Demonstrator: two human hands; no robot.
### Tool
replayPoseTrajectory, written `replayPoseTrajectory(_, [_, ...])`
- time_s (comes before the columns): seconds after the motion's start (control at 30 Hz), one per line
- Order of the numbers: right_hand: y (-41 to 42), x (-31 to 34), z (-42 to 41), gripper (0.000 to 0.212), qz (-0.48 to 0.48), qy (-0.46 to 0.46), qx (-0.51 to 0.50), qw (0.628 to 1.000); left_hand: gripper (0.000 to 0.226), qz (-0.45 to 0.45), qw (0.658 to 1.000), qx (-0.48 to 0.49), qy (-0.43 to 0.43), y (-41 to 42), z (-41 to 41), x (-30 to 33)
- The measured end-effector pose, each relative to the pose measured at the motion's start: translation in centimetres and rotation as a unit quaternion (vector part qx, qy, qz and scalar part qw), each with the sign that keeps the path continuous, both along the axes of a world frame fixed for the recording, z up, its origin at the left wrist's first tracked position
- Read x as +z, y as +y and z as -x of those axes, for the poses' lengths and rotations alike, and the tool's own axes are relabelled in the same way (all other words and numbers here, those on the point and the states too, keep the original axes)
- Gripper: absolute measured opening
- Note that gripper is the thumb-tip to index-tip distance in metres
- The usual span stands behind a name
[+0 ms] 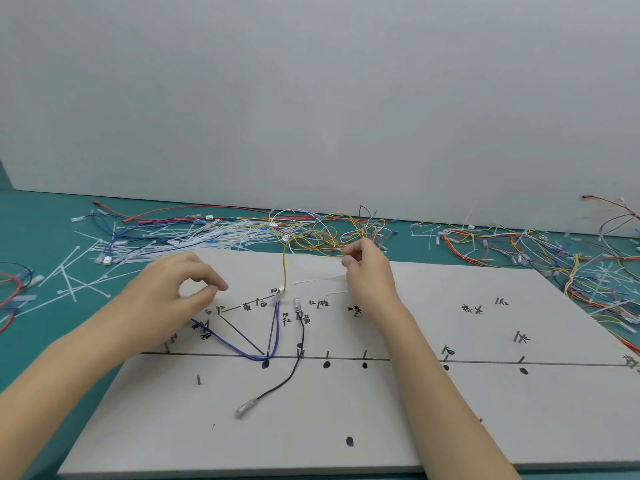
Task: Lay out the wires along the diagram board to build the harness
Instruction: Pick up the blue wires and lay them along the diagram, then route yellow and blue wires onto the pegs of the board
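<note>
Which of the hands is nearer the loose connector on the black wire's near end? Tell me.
Left. The left hand hovers up and left of the connector; the right hand, pinching the yellow wire, is farther away, up and right.

One head-worn camera looks forward and down, close over the diagram board (450,427) toward the wall (311,98).

Tabletop (41,237), teal, is carrying: grey board (433,410) lying flat at front; white ties (166,242) scattering at back left; yellow wires (322,233) tangling behind the board; red wires (491,247) and mixed wires piling at right.
</note>
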State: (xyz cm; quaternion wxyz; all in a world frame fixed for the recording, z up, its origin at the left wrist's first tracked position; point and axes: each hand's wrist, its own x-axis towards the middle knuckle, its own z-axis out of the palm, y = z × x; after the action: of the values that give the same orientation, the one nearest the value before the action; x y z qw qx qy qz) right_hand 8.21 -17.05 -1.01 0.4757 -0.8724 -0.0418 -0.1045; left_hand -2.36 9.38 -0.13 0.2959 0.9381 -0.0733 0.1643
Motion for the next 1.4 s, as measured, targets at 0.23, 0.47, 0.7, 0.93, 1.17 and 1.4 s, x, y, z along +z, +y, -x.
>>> replayPoseTrajectory(0.23, [1.1,3.0,2.5,0.018,-0.297,-0.03,0.097,0.949,0.019,0.121,0.989,0.018,-0.087,-1.1,0.5,0.8])
replayPoseTrajectory(0.47, [1.3,5.3,4.4,0.013,-0.45,0.077,0.273,0.847,0.027,0.346,0.936,0.004,-0.067,-1.5,0.7,2.3])
replayPoseTrajectory(0.7, [1.5,5.1,5.0,0.022,-0.439,0.122,0.345,0.82,0.056,0.505,0.851,-0.095,0.106,-2.1,0.9,2.6])
replayPoseTrajectory(0.93, [1.7,4.7,5.0,0.018,-0.466,0.18,0.365,0.785,0.082,0.644,0.709,-0.224,0.18,-1.3,0.9,2.7])
replayPoseTrajectory(1.17, [0.9,4.4,5.0,0.013,-0.518,0.218,0.384,0.732,0.081,0.715,0.6,-0.275,0.23,-0.4,1.9,2.9])
replayPoseTrajectory(1.4, [1.3,4.1,5.1,0.015,-0.517,0.252,0.385,0.722,0.09,0.702,0.573,-0.303,0.295,0.0,1.8,3.1])
